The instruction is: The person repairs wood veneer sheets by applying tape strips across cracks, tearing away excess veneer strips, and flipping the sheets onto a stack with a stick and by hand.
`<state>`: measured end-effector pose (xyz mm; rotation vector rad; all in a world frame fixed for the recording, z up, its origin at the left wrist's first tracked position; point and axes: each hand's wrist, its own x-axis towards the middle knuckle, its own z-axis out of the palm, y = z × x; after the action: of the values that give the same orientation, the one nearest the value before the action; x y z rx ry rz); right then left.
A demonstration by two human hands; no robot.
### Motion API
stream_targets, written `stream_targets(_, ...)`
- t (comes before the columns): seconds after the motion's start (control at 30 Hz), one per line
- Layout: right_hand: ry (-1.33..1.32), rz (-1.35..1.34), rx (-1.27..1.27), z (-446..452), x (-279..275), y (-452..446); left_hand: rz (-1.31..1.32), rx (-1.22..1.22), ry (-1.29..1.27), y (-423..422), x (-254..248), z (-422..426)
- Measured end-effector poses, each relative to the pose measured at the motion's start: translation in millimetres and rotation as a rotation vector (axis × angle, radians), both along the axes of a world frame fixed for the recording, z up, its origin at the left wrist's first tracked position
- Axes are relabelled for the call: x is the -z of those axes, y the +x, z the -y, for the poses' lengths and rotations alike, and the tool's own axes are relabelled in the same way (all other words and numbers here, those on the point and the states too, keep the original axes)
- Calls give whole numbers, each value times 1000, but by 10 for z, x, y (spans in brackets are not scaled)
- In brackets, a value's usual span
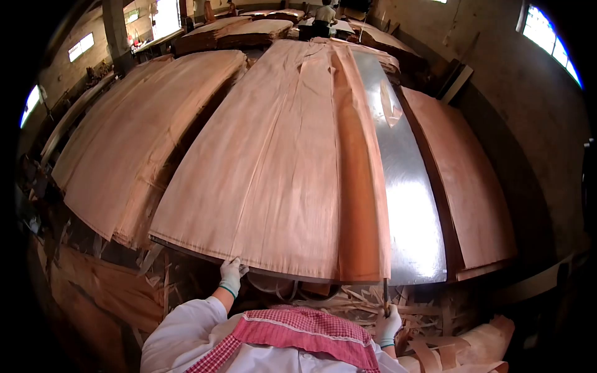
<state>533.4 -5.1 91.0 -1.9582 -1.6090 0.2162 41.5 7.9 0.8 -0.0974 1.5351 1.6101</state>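
Note:
A wide wood veneer sheet (pixel 249 161) covers most of the table in front of me, creased at its far end. Its right side curls up in a long fold (pixel 356 217), next to a shiny metal surface (pixel 413 211). My left hand (pixel 230 276), in a white glove, grips the near edge of the veneer, fingers closed on it. Low on the right, my gloved right hand (pixel 388 326) is closed around a thin dark tool (pixel 385 292) that points up toward the veneer's near right corner. Whether it is a knife I cannot tell.
Stacks of veneer stand to the left (pixel 149 137) and right (pixel 463 180), with more behind. Veneer scraps (pixel 354 304) litter the floor below the table edge. A rolled veneer piece (pixel 482 345) lies at lower right. Another person (pixel 324 18) is far back.

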Motion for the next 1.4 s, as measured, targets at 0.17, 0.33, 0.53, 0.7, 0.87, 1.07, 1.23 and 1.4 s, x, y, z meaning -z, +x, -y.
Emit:
stream_targets(0.17, -5, -125, 51, -164, -164, 139, 1, 14, -11, -28, 79, 8)
stream_targets(0.33, -27, 10, 90, -362, -113, 372, -22, -31, -23, 10, 49, -17)
stream_targets(0.53, -29, 72, 170, -762, -22, 672, -24, -33, -34, -7, 70, -47)
stream_targets(0.7, -60, 172, 221, -645, -135, 1044, -40, -18, -26, -15, 85, -19)
stream_targets(0.87, -53, 245, 224, -491, -297, 1219, -72, 4, -37, -18, 63, -9)
stream_targets(1.07, -62, 35, 145, -655, -99, 607, -47, 20, -33, -61, 117, -16)
stream_targets(1.23, -148, -80, 64, -1152, 127, -31, -27, -15, -9, -25, 44, -11)
stream_targets(1.4, -116, 62, -181, -1663, 307, -321, 21, 9, 43, -117, 270, 0)
